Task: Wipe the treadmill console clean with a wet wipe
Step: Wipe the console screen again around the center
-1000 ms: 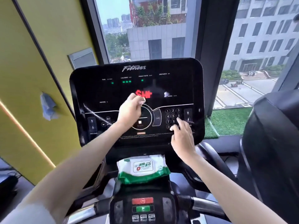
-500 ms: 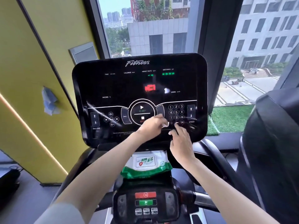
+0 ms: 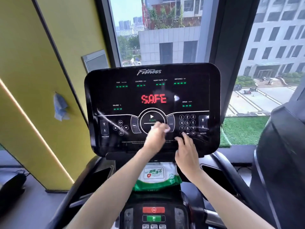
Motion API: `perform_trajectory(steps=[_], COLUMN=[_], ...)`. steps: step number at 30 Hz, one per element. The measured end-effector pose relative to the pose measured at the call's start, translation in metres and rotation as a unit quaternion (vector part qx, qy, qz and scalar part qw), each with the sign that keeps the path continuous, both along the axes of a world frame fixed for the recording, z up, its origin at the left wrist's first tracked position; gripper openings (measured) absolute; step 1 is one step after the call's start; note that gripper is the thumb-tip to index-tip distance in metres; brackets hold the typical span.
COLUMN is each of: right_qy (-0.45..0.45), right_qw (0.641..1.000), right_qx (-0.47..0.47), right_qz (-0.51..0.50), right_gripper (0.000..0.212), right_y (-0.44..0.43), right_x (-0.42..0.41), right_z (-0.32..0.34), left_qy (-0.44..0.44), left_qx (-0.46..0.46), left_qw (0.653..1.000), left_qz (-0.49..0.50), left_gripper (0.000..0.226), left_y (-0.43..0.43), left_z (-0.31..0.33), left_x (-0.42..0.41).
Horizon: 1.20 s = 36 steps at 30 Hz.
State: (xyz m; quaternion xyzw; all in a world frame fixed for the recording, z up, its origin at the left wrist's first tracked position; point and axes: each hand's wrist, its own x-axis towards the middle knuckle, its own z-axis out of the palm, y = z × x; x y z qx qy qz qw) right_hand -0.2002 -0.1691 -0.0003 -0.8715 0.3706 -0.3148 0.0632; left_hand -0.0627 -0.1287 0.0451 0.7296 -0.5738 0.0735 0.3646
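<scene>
Console: the black glossy treadmill console (image 3: pixel 151 90) stands upright in the middle of the view, lit with "SAFE" in red and green dashes under TIME, CALORIES, HEART RATE and DISTANCE.
Surface: pale streaks cross the glass by the INCLINE keys at the left and by the SPEED arrows at the right; a bright glare spot sits just right of the red word.
Left hand: the left hand (image 3: pixel 156 135) is blurred, lying over the lower half of the round START dial, its fingers bunched on a pale scrap.
Wipe: the wet wipe (image 3: pixel 167 129) shows only as a whitish smear at those fingertips, against the console between the dial and the number keypad.
Right hand: the right hand (image 3: pixel 187 153) is spread with straight fingers and holds nothing; its fingertips touch the console's lower edge below the keypad.
Hands together: near each other, not touching.
Ledge: a white and green wipes pack (image 3: pixel 156 176) lies just under the console.
Lower panel: a control block (image 3: pixel 153 214) with a red and a green button sits nearest the camera.
Left wall: a yellow wall (image 3: pixel 33 60) carries a slanting light strip, a grey plate and a hanging blue cloth (image 3: pixel 60 106).
Window: a window (image 3: pixel 165 30) behind the console shows buildings and a paved yard.
Sill: a green turf strip (image 3: pixel 244 129) runs to the right of the console.
Right side: a second black machine (image 3: pixel 283 154) stands at the edge.
</scene>
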Motion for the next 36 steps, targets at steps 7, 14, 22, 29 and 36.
perform_trajectory(steps=[7,14,22,29,36], right_qy=[-0.013,0.000,-0.013,-0.003,-0.005], right_qw=[1.000,1.000,0.999,1.000,0.999], right_qx=[-0.005,0.003,0.027,0.020,0.005], right_qz=[-0.011,-0.025,-0.033,-0.008,0.047], right_gripper=[0.044,0.042,0.040,0.039,0.037], right_y=[-0.006,-0.011,-0.011,0.006,0.030], right_x=[-0.007,-0.018,-0.024,-0.003,0.026], right_z=[0.005,-0.007,-0.013,-0.010,-0.001], left_qy=[0.156,0.073,-0.304,-0.439,-0.574], left_qx=[-0.226,-0.151,0.086,0.214,0.254], left_qw=[0.916,0.970,0.938,0.859,0.761], left_qz=[0.291,0.177,-0.144,-0.156,-0.162], left_gripper=[0.019,0.025,0.034,0.033,0.021], left_y=[0.030,-0.016,-0.026,0.008,0.042], left_z=[0.042,0.026,-0.007,0.008,0.025], left_x=[0.044,0.007,-0.021,0.017,0.066])
